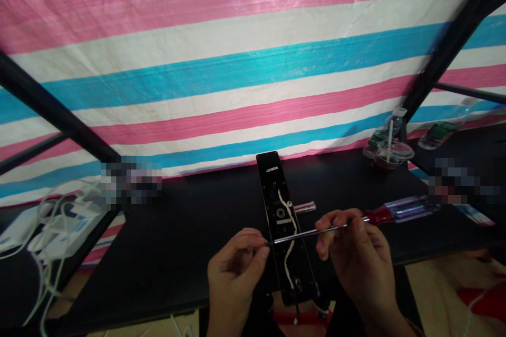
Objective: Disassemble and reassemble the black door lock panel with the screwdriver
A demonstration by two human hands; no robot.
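- Head view: the screwdriver (308, 233) is held level across the near half of the black panel (280, 242), its tip to the left and its clear handle (411, 209) to the right.
- Left hand (237, 260): thumb and forefinger are drawn together in a pinch at the tip; whether a small part also sits there cannot be told.
- Right hand (363, 253): thumb and forefinger close on the rod beside the red collar (381, 215); the remaining fingers curl loosely, and the handle extends free to the right.
- Handling, screwdriver: judged light and stiff, with weight toward the handle. The bare rod looks smooth and may turn in the fingers; the handle offers the surer hold.
- Handling, panel: judged rigid and flat, of moderate weight. It lies on the table (169, 253), its near end reaching the near edge. Best held by both long sides.
- Handling, cable (291, 216): white, judged soft and easily snagged; it runs along the panel beneath the rod and should not serve as a grip.
- Far right: a cup (389, 155) stands well apart from the panel.
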